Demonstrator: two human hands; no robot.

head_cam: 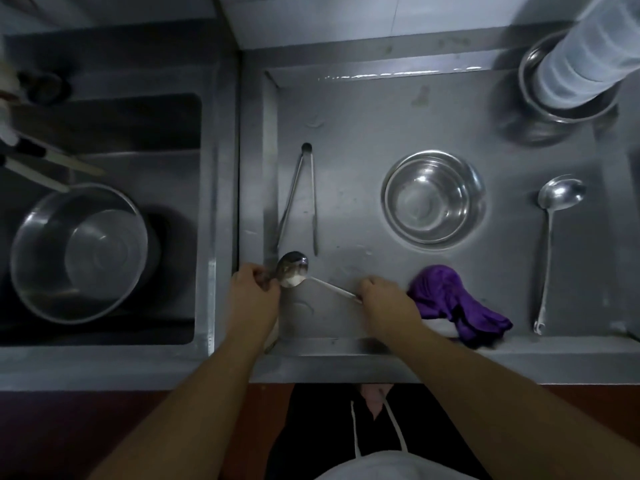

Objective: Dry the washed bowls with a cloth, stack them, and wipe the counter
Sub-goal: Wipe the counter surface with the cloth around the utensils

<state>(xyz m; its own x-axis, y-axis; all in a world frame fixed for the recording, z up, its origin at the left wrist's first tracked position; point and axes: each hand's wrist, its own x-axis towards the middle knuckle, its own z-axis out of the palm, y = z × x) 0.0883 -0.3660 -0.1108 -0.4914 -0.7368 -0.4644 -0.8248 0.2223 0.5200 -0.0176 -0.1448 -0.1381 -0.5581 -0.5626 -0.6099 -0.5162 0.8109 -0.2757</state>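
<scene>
I judge the bowl drying paused: my left hand (254, 284) curls its fingers at the bowl end of a ladle (293, 270) while my right hand (384, 296) pinches its handle, both arms reaching forward. The stacked bowls (433, 197) sit beyond the ladle to its right. The purple cloth (450, 301) lies just right of my right hand, ungripped; next I'd set the ladle down and take it.

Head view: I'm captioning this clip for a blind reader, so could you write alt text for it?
Seen from above, a person holds a ladle over a steel counter, left hand at its bowl, right hand gripping the handle. A purple cloth lies right of the hands, with stacked steel bowls, tongs and a second ladle beyond. A large bowl sits in the sink at left.
</scene>
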